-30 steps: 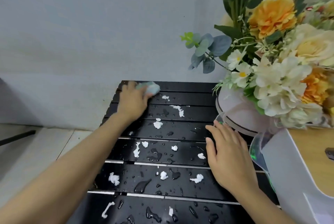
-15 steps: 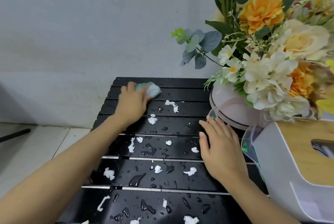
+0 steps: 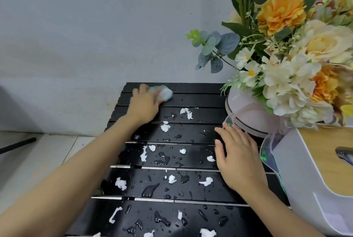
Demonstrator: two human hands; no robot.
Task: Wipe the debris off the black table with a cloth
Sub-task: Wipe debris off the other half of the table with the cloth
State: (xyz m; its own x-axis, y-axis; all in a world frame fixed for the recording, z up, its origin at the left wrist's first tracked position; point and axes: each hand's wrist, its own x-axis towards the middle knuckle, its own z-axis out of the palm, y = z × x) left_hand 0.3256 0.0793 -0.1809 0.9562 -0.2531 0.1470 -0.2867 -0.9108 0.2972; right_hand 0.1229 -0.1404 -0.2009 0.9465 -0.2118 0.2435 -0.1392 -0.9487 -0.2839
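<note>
A black slatted table (image 3: 202,101) carries several white wet paper scraps (image 3: 165,127) and water drops (image 3: 150,190). At its far left corner my left hand (image 3: 143,106) grips a bunched pale green cloth (image 3: 164,92) and presses it on the second slat from the back. My right hand (image 3: 237,155) lies flat on the table's right side, fingers straight and together, next to a flower box. Scraps lie between both hands and nearer to me.
A round pink box (image 3: 246,114) of orange and cream flowers (image 3: 282,13) stands on the table's back right. A white tissue box with a wooden top (image 3: 324,162) sits at the right edge. A grey wall lies behind, a pale tiled floor (image 3: 38,152) at left.
The view has shifted slightly. My left hand with the cloth stays at the far left corner, moving only a little. My right hand has stayed flat in place.
</note>
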